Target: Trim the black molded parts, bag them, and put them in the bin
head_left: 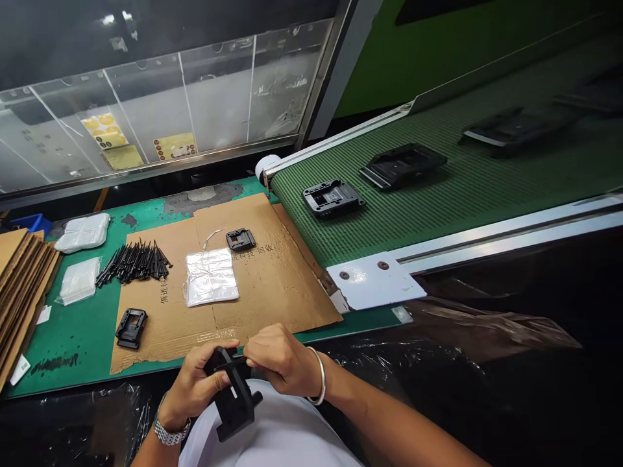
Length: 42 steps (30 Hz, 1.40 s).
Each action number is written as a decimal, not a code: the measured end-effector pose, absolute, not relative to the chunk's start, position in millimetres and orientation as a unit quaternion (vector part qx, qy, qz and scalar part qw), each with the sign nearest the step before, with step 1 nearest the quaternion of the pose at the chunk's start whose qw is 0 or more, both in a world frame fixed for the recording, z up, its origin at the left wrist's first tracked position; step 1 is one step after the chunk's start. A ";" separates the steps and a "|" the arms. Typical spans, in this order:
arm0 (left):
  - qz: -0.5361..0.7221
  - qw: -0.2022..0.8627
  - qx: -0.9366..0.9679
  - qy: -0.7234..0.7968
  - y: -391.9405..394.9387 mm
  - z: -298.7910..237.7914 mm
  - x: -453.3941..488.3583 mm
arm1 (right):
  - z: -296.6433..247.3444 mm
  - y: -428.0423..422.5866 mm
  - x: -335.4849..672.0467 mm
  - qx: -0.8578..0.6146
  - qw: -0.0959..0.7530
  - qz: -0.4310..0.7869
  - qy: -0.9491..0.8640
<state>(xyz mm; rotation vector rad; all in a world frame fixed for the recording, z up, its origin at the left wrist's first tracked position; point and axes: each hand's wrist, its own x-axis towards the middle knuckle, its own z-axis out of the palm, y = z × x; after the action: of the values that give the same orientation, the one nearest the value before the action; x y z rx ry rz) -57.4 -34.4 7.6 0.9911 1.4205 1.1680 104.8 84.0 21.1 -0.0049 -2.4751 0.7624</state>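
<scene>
Low at six o'clock, my left hand [195, 383] is closed around a black plastic housing [235, 405], while my right hand [280, 360] grips a thin black piece [230, 364] against its top edge. Ahead on a cardboard sheet [282, 285], a second housing [131, 327] lies at ten o'clock and a third housing [241, 240] at twelve. A pile of black pins [134, 263] sits at eleven o'clock on a green mat [87, 337], and more housings ride a green conveyor belt [341, 240] at two o'clock.
</scene>
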 end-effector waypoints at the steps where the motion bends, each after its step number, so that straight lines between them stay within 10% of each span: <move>1: 0.483 0.498 0.409 0.593 -35.3 6.2 -58.5 | 20.4 82.2 107.3 0.009 0.274 0.284 -0.919; 15: 0.459 0.426 0.485 0.611 -9.9 5.2 -62.7 | 18.9 70.7 112.2 -0.166 0.212 0.513 -0.815; 19: 0.640 0.341 0.266 0.635 1.1 7.1 -38.7 | 11.3 67.6 105.6 -0.265 0.310 0.417 -0.813; 23: 0.683 0.572 0.013 0.454 6.6 -1.4 -14.2 | -5.8 57.2 93.6 -0.281 0.419 0.228 -0.833; 42: 0.690 0.496 0.032 0.526 -15.5 2.6 -18.5 | 9.5 63.7 91.3 -0.110 0.282 0.140 -0.943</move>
<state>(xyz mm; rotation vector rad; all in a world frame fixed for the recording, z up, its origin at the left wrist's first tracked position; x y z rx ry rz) -18.5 -15.5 2.6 0.0784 1.2733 1.6725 91.3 63.7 9.5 -0.2938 -2.5258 0.3756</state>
